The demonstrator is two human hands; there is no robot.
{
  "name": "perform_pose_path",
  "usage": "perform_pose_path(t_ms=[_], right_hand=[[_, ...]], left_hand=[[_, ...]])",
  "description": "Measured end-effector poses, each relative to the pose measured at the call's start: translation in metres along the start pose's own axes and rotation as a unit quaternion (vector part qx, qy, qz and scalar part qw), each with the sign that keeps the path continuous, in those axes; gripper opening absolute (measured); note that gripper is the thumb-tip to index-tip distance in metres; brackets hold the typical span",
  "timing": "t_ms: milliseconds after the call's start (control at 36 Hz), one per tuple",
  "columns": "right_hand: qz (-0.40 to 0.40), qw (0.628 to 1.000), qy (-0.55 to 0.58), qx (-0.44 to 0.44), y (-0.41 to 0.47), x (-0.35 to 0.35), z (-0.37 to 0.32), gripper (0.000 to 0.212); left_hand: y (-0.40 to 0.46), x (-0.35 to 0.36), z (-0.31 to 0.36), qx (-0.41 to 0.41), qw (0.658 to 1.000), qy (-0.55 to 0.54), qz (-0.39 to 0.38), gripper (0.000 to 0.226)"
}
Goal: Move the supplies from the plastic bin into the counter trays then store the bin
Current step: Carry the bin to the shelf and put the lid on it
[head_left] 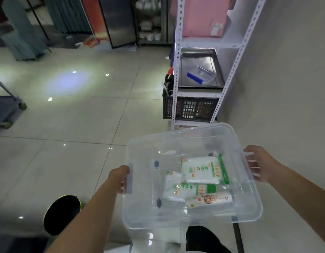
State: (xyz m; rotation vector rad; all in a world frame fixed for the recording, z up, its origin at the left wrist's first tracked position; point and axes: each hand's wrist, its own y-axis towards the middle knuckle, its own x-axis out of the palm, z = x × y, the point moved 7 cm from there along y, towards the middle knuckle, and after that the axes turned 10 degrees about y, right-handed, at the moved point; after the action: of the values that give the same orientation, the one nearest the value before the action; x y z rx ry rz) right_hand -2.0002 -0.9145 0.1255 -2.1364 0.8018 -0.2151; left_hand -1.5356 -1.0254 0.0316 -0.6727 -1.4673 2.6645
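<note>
1. Holding the clear plastic bin [192,177] up in the air, you have it right in front of you, above the floor [66,115] and just in front of the white shelf [178,70].
2. The bin's long way runs from you toward the shelf, tipped a bit to the right. Its open top faces up.
3. The supplies [202,170] are still inside: white and green packets lying flat, bunched in the right half near you.
4. Your left hand [121,178] is closed on the left rim. Your right hand [258,164] is closed on the right rim. The bin sits between them, so both hands are just as near.
5. No desk or trays for the supplies can be seen here. A metal tray [200,69] lies on the shelf ahead, but it may not be the one you want.
6. I think you must carry the bin level to the desk first, or the packets may slide.
</note>
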Motion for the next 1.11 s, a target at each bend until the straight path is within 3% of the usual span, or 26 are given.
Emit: perform_pose_path(t_ms=[167,333,528,667,889,1111], right_hand=[[-0.054,0.998,-0.018,0.000,0.100,0.099,-0.083,0.022],[-0.102,0.994,-0.045,0.010,0.191,0.219,-0.170,0.022],[-0.193,0.976,-0.092,0.036,0.248,0.375,-0.267,0.027],[-0.200,0.976,-0.080,0.026,0.288,0.478,-0.338,0.020],[-0.148,0.987,-0.055,0.025,0.360,0.622,-0.441,0.022],[-0.114,0.991,0.037,0.060,0.410,0.701,-0.545,0.023]], left_hand=[[0.083,-0.024,0.053,-0.043,0.998,-0.036,0.015,0.015],[0.154,-0.092,0.139,-0.078,0.995,-0.023,0.065,0.021],[0.208,-0.183,0.245,-0.110,0.980,-0.045,0.160,0.014],[0.263,-0.234,0.315,-0.113,0.974,-0.076,0.181,0.023],[0.414,-0.315,0.456,-0.056,0.984,-0.085,0.145,0.016],[0.522,-0.373,0.655,0.005,0.997,-0.037,0.070,0.011]])
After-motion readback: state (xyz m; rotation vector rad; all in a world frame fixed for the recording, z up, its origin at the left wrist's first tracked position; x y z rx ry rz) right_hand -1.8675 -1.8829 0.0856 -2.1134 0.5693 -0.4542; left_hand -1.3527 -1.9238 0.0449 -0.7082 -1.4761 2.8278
